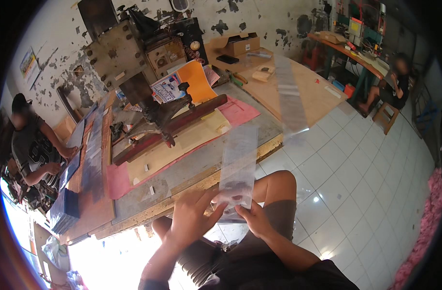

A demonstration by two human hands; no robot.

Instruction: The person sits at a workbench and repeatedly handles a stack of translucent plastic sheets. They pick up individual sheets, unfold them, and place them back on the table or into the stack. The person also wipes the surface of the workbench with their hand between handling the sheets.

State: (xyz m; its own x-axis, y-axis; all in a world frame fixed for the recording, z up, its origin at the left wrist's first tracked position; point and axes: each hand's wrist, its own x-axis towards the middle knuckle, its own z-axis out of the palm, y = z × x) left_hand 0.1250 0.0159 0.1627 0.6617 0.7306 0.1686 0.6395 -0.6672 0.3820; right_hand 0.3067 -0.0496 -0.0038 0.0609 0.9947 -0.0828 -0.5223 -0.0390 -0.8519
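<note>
In front of my lap I hold up a clear plastic strip, its far end reaching over the table's edge. My left hand is at the strip's lower left edge, thumb and fingers closed on it. My right hand pinches the lower right corner between thumb and fingers. The strip's lower end looks folded or doubled, but glare hides how. Beyond the hands stands a heavy metal press with a long dark red bar above a cream sheet.
Another clear plastic strip hangs over the brown board's front edge. Pliers, a black phone and a cardboard box lie farther back. One person works at the left beside blue stacks; another person sits far right.
</note>
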